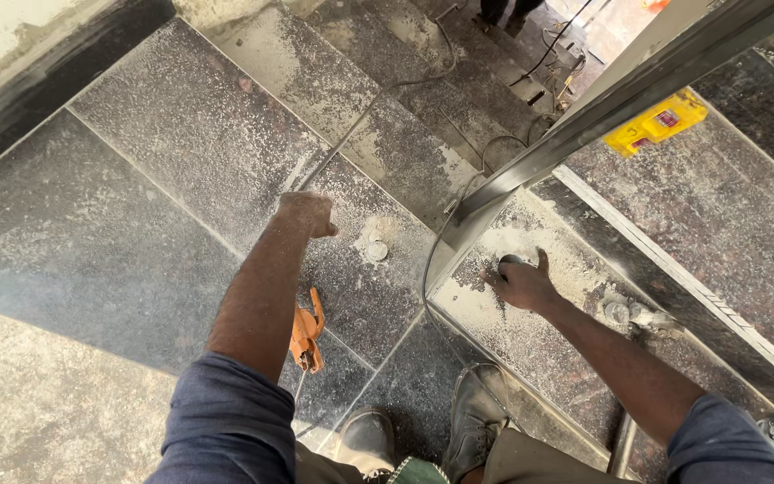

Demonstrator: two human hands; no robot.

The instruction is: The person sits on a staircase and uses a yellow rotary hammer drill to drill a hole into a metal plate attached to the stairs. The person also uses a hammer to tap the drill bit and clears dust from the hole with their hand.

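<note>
Dusty dark granite floor [118, 233]; left hand [308, 213] is a closed fist resting on it, holding nothing seen. Right hand [523, 285], fingers curled, grips a small dark object [512, 260] beside the slanting steel post [602, 99]; orange clamp [308, 332] lies near

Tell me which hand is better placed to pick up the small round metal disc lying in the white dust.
Left, probably. The left hand, closed in a fist, hovers just beside the small round metal disc, while the right hand presses the dusty stone step beyond the steel rail post.
</note>
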